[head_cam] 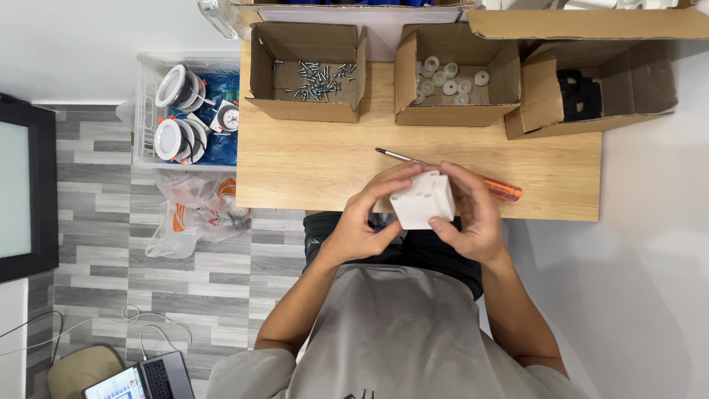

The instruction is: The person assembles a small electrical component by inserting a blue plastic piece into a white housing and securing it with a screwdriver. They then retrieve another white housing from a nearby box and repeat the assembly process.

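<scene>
Both hands hold a white plastic box (422,199) above the near edge of the wooden table (310,166): left hand (367,218) fingers clasp its left side, right hand (470,214) fingers wrap its right side and underside. Just behind the box an orange-handled screwdriver (496,189) lies on the table, shaft pointing left. Table centre and left are bare. Along the far edge stand three open cartons: screws (317,80), white round discs (447,77), black parts (580,94). Off the left edge sits a clear crate of round light fittings (177,111)
</scene>
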